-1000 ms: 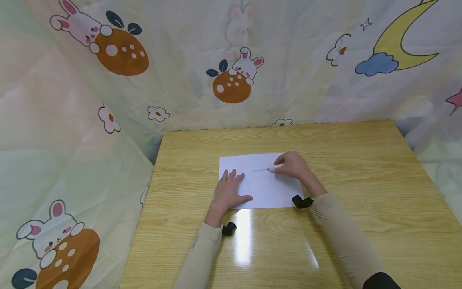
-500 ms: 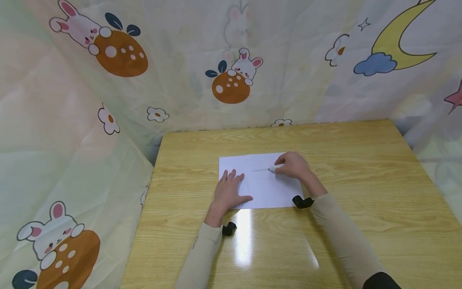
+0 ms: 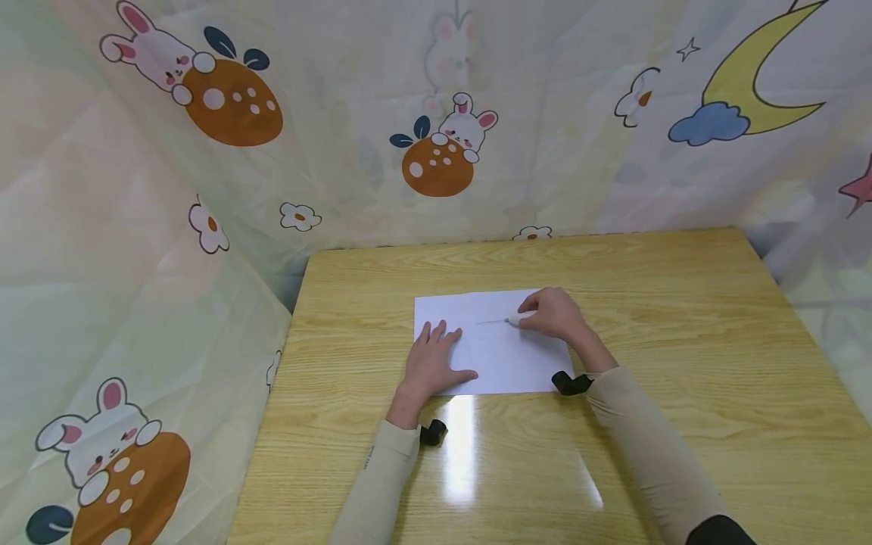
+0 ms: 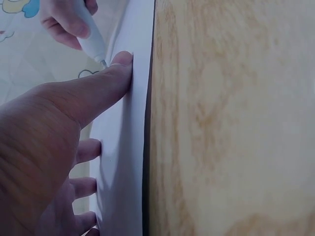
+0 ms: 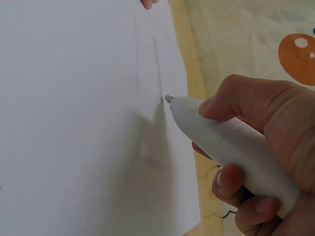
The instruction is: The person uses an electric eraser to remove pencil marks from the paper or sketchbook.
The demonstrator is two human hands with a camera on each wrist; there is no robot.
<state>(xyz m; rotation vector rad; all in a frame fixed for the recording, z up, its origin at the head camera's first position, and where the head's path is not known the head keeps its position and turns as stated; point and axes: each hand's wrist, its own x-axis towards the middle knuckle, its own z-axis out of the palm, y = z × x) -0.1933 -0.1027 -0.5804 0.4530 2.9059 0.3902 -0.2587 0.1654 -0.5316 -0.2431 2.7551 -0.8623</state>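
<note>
A white sheet of paper (image 3: 490, 371) lies on the wooden table, with a thin grey line (image 5: 158, 64) and a fainter one beside it. My left hand (image 3: 431, 365) rests on the left part of the sheet, fingers spread and thumb (image 4: 106, 86) along its near edge. My right hand (image 3: 553, 312) grips a thick white pen-shaped tool (image 5: 236, 142) that looks like an electric eraser. Its small grey tip points left and down, at the end of the darker line; whether it touches the paper I cannot tell. Part of the tool's rear is hidden by the palm.
The wooden table (image 3: 654, 303) extends around the paper on all sides. Behind and to the left hangs a cloth (image 3: 341, 113) printed with rabbits, flowers and a moon. Black wrist devices (image 3: 571, 382) sit at both cuffs.
Almost nothing differs. The right hand and tool stay near the same spot at the line's right end, and the left hand stays on the paper. The head view shifts very slightly.
</note>
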